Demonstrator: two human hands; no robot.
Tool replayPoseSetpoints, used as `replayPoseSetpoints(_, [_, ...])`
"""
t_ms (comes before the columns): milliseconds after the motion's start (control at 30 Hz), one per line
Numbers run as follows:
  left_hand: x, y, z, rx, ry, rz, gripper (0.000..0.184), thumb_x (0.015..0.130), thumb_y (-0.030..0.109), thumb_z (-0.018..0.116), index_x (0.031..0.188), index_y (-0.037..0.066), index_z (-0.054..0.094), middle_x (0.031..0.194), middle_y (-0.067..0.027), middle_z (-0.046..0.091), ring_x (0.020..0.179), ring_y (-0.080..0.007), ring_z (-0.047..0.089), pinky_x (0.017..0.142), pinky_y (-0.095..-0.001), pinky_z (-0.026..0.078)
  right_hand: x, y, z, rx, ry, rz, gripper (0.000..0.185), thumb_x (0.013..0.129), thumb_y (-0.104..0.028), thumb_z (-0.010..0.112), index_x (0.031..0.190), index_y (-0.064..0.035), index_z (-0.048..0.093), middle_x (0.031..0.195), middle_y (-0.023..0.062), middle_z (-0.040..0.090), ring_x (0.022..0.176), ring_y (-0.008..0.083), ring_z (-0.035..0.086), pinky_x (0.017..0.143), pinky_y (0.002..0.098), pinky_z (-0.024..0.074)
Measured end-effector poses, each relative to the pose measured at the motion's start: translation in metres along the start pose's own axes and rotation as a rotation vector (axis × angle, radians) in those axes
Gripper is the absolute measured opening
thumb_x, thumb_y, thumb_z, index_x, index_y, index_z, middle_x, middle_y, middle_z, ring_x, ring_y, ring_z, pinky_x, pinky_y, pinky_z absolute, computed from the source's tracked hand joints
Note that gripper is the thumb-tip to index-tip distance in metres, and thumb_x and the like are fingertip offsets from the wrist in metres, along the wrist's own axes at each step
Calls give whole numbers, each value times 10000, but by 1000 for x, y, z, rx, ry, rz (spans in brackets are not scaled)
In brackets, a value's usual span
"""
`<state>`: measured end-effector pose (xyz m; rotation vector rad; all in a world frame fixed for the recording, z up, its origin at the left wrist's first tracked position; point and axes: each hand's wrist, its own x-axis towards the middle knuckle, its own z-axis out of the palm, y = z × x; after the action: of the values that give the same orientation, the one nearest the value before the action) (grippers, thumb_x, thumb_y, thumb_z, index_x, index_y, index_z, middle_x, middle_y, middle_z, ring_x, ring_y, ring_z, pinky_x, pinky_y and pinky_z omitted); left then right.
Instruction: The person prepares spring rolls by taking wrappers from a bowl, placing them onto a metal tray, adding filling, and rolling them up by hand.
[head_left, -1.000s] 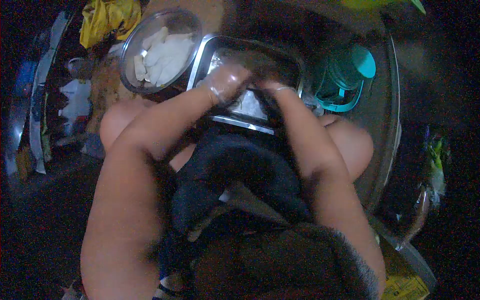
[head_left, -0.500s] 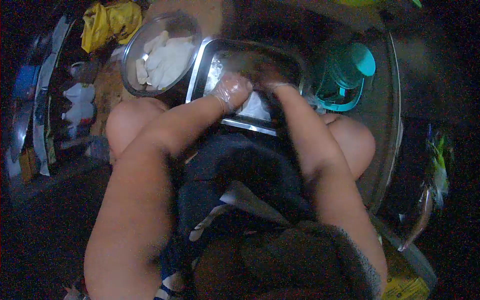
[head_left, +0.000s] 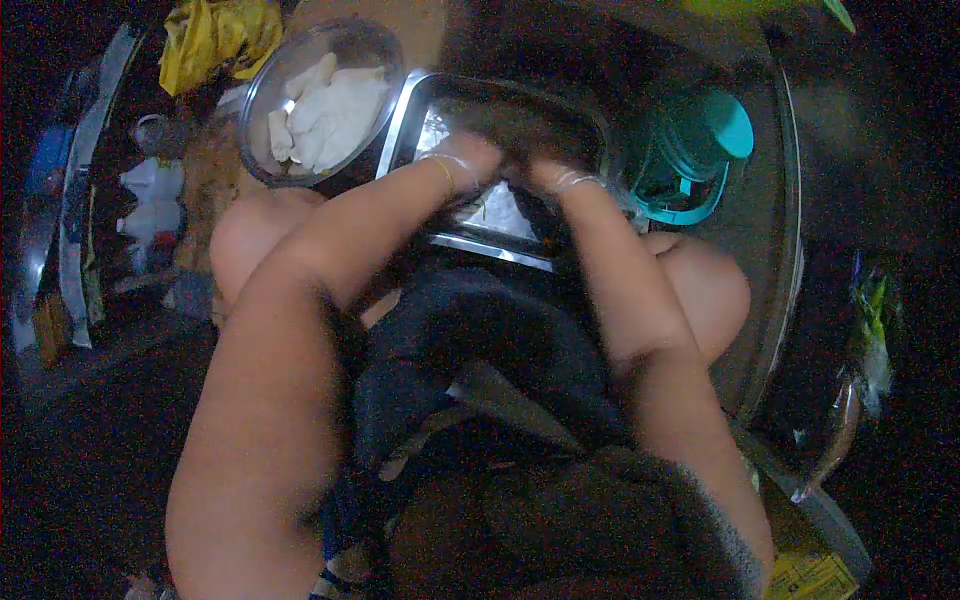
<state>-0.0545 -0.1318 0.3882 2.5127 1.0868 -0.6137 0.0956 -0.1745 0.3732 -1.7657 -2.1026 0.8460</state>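
Well, two hands (head_left: 474, 160) (head_left: 543, 171) reach over one tray (head_left: 490, 250); one bowl (head_left: 350, 48) beside it.

And there sits a crumpled yellow bag (head_left: 220, 42) upper left, a teal container (head_left: 722, 128) right, a green bundle (head_left: 876, 318) beyond!

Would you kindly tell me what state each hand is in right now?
Left hand: at the metal tray; too dark and blurred to tell whether open or closed.
Right hand: also there; its grip cannot be told.

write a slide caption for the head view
Left hand and right hand over a metal tray, between a bowl of pale pieces and a teal container.
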Motion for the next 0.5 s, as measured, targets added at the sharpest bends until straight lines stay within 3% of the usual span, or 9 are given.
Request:
replayPoseSetpoints(133, [2, 1, 1, 17, -60, 60, 290, 834, 196, 520, 995, 1, 662, 1035, -209, 635, 965, -345, 622, 853, -407, 486, -12, -5, -11, -162, -159, -15, 601, 746, -466, 661, 1216, -105, 560, 1285, 150, 517, 1203, 324, 456, 1032, 394, 351])
replayPoseSetpoints(333, [-6, -5, -8, -77, -97, 35, 269, 768, 221, 627, 942, 24, 683, 997, -215, 642, 946, -335, 627, 846, -415, 487, -4, -3, -14, -151, -376, 36, 609, 763, -505, 629, 1240, -134, 549, 1305, 140, 505, 1208, 296, 460, 1037, 390, 341])
replayPoseSetpoints(433, [-13, -5, -9, -42, -1, 27, 230, 788, 203, 591, 912, 30, 679, 947, -212, 649, 918, -341, 631, 824, -427, 491, 7, 14, 2, -45, -405, 86, 585, 776, -453, 633, 1261, -141, 534, 1318, 129, 497, 1226, 281, 448, 1047, 382, 332])
replayPoseSetpoints(500, [-17, -5, -5, -7, 155, 131, 208, 805, 185, 554, 893, 40, 673, 922, -203, 652, 898, -331, 636, 801, -428, 496, 16, 29, 17, -60, -323, 92, 573, 782, -415, 635, 1272, -139, 526, 1325, 121, 493, 1237, 273, 441, 1052, 375, 329])
